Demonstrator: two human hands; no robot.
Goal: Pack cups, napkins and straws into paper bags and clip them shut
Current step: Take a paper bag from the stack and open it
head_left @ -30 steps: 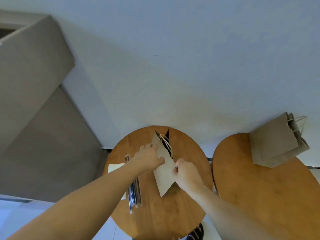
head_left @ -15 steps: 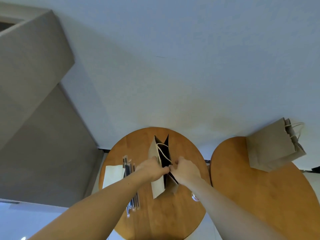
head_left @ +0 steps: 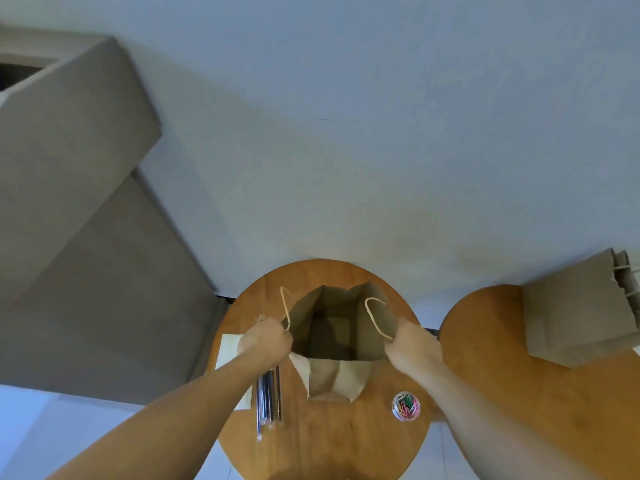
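Note:
A brown paper bag [head_left: 341, 379] stands on the round wooden table [head_left: 332, 441], its mouth pulled wide open toward me. My left hand [head_left: 265, 342] grips the bag's left rim by one cord handle. My right hand [head_left: 412, 346] grips the right rim by the other handle. The inside of the bag looks dark and I see nothing in it. Wrapped dark straws [head_left: 269, 400] lie left of the bag, beside a stack of pale napkins [head_left: 228, 351] partly under my left forearm. A clear tub of coloured paper clips [head_left: 406, 406] sits right of the bag.
A second round wooden table [head_left: 540, 410] stands to the right. Other brown paper bags [head_left: 581, 317] stand on its far edge. A white wall is behind both tables, with a grey slanted structure at the left.
The flat folded bag has been spread open and now stands upright. My hands moved apart from its middle to its two sides. The paper clip tub has come into view.

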